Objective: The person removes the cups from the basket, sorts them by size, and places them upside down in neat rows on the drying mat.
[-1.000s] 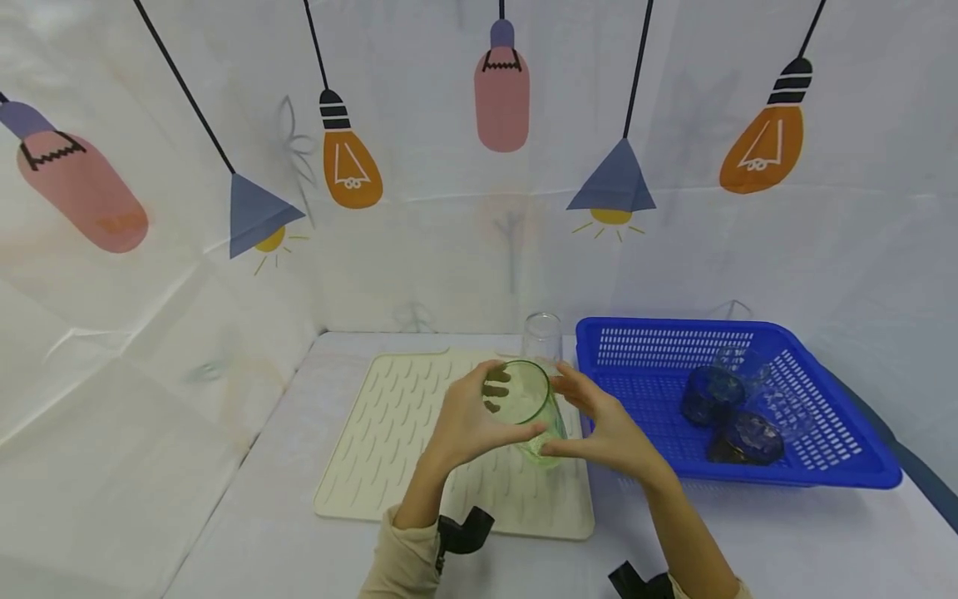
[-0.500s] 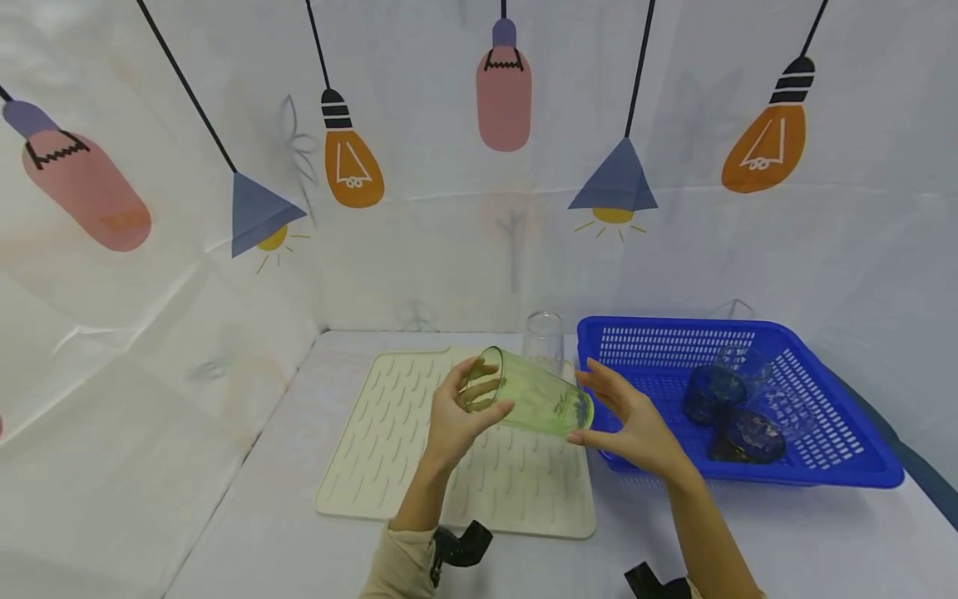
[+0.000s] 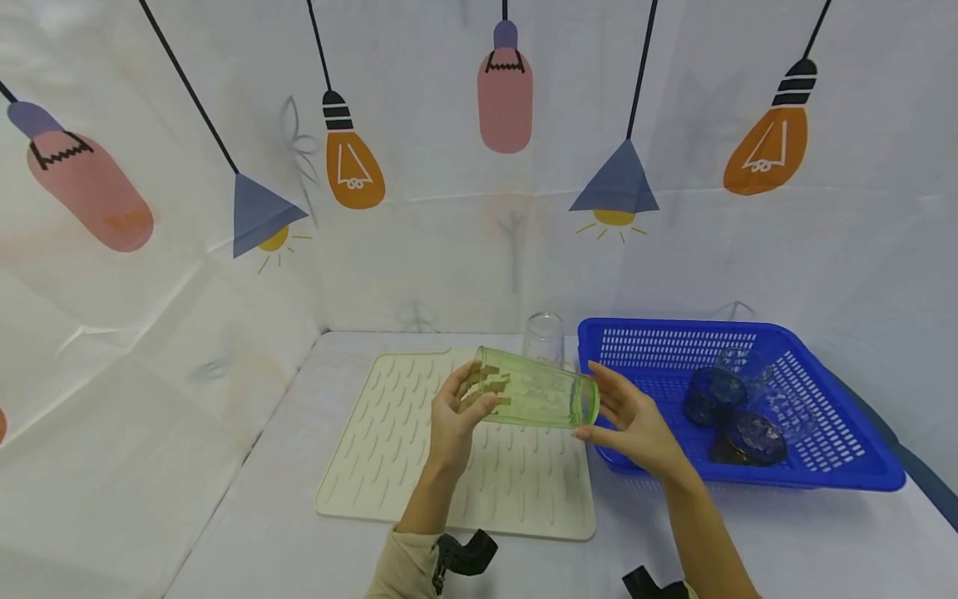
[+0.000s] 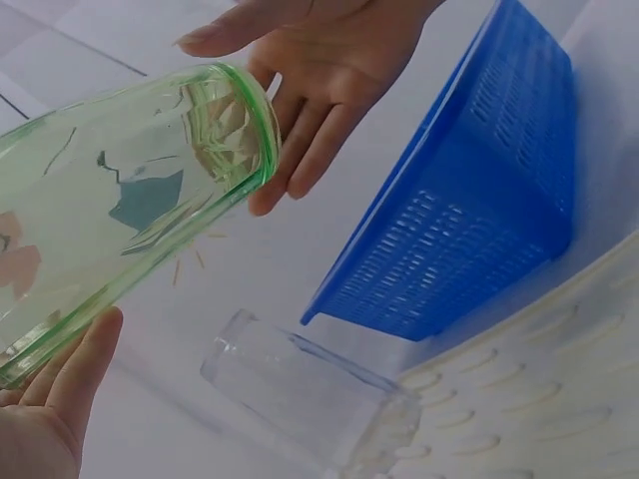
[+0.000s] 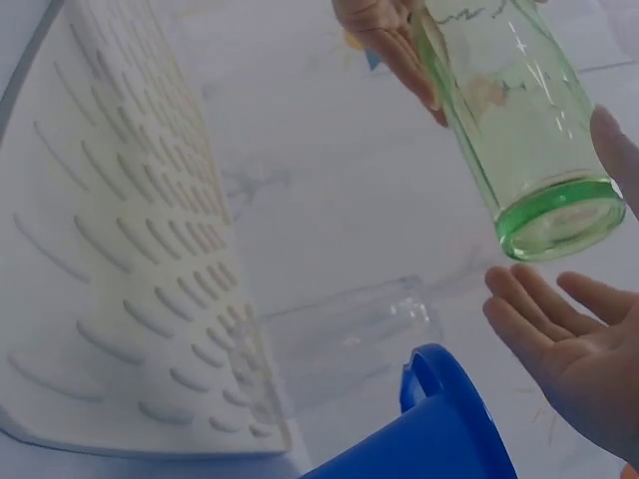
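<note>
A light green drinking glass (image 3: 535, 389) lies almost level in the air above a cream ridged mat (image 3: 389, 449). My left hand (image 3: 452, 424) grips it near the rim, fingers along the far side and thumb in front. My right hand (image 3: 636, 424) is around the base end, fingers and thumb spread. In the right wrist view, these fingers (image 5: 539, 319) are clear of the thick green base, and the thumb is close beside the wall; contact cannot be made out. A clear glass (image 3: 544, 339) stands at the mat's back right corner.
Right of the mat, a blue perforated basket (image 3: 748, 474) holds several glasses, among them a dark blue one (image 3: 711, 395) and a dark brownish one (image 3: 748, 439). A white cloth wall (image 3: 449, 249) printed with lamps rises behind the table.
The green glass has tipped from mouth toward me to nearly level, its base swinging right. My right hand has shifted right to the base end, while my left hand keeps its grip.
</note>
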The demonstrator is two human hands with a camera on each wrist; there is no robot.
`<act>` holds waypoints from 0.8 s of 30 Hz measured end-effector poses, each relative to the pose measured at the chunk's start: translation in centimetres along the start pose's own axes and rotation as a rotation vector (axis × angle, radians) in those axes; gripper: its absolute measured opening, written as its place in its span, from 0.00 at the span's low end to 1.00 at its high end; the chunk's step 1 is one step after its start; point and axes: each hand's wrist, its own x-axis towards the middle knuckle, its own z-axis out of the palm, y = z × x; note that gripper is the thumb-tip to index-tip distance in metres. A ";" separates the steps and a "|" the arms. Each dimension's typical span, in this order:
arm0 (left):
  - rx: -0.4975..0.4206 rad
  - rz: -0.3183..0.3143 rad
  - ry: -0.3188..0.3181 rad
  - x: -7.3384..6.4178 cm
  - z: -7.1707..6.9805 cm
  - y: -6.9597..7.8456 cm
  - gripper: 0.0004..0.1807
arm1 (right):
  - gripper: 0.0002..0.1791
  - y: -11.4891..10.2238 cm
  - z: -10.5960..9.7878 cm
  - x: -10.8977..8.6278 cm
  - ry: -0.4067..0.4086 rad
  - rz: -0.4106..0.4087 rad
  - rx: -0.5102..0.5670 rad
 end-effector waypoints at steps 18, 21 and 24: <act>-0.214 -0.039 -0.028 -0.2 0.6 -0.7 0.37 | 0.41 1.2 1.0 0.5 -0.080 -0.162 0.370; -0.228 -0.043 -0.030 -0.2 0.6 -0.8 0.34 | 0.38 1.1 1.1 0.6 -0.058 -0.183 0.397; -0.246 -0.047 -0.049 -0.2 0.7 -0.8 0.32 | 0.36 1.0 1.4 0.5 -0.013 -0.169 0.412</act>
